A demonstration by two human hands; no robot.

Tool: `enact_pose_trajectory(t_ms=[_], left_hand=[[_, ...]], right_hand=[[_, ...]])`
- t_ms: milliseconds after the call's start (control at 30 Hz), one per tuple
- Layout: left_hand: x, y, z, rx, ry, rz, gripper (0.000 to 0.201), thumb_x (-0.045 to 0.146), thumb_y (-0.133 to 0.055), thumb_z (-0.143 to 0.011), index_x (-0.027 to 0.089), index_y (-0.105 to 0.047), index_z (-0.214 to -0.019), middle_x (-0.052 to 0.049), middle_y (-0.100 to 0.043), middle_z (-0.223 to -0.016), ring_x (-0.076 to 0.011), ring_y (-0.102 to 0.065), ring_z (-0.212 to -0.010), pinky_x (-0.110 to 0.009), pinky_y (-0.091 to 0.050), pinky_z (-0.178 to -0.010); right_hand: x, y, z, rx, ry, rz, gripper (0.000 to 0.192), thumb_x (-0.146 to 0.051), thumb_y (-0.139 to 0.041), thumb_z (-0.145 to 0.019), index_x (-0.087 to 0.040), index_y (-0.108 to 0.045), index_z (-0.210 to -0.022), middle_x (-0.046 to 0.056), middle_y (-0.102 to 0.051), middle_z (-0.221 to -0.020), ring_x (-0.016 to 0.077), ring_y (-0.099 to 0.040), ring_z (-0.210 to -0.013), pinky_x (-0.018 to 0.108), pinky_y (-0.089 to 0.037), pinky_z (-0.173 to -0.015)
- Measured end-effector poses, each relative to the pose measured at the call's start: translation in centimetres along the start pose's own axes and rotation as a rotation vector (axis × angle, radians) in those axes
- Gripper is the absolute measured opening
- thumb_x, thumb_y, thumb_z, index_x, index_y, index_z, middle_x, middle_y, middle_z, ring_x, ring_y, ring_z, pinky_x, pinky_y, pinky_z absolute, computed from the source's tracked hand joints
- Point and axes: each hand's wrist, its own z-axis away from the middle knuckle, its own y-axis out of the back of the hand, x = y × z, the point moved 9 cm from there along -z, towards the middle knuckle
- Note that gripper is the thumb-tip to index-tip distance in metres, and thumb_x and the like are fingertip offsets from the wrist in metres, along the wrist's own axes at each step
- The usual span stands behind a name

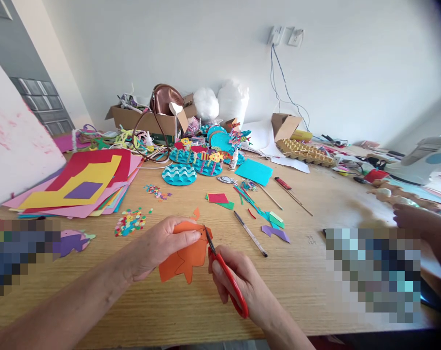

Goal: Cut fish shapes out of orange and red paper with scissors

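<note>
My left hand [169,245] pinches a sheet of orange craft paper [168,267] by its upper part, thumb on top. A drawn outline runs over the paper, and part of its lower and right edge is cut. My right hand [238,272] grips red-handled scissors [230,282]; their dark blades lie at the paper's upper right edge. A small orange scrap [196,213] rests just beyond the paper. Right of the scissors lies a pen [250,233], with purple paper scraps [276,233] and green scraps [276,219] near it.
Coloured sheets [78,180] are stacked at left, near round paper dots [131,221]. Blue wavy discs [179,174], a glue bottle [233,160] and a blue sheet [254,171] lie farther back. A cardboard box [147,121] stands by the wall. Another person's hand [420,218] is at right.
</note>
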Motion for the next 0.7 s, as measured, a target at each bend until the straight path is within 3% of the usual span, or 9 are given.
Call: enact_pose_trajectory(t_ms=[267,700], left_hand=[[0.7,-0.5,-0.1,0.055,-0.081,-0.075,0.018,0.033,-0.054,-0.078,0.017,-0.061,-0.075,0.003,-0.057,-0.065,-0.011,-0.045,-0.058,-0.021,-0.033,-0.055],[1.1,-0.8,-0.1,0.078,-0.103,-0.087,0.02,0.035,-0.055,-0.076,0.017,-0.063,-0.076,0.002,-0.058,-0.067,-0.0127,-0.047,-0.059,-0.021,-0.035,-0.056]], right_hand=[[-1.0,-0.1,-0.1,0.011,0.044,-0.014,0.038,-0.047,-0.036,-0.089,-0.019,-0.041,-0.065,-0.005,-0.04,-0.052,0.0092,-0.04,-0.048,0.02,-0.033,-0.048],[-0.7,0.1,-0.2,0.049,0.023,-0.048,0.042,-0.054,-0.037,-0.086,-0.02,-0.039,-0.062,-0.005,-0.039,-0.047,0.0091,-0.037,-0.045,0.02,-0.031,-0.044]])
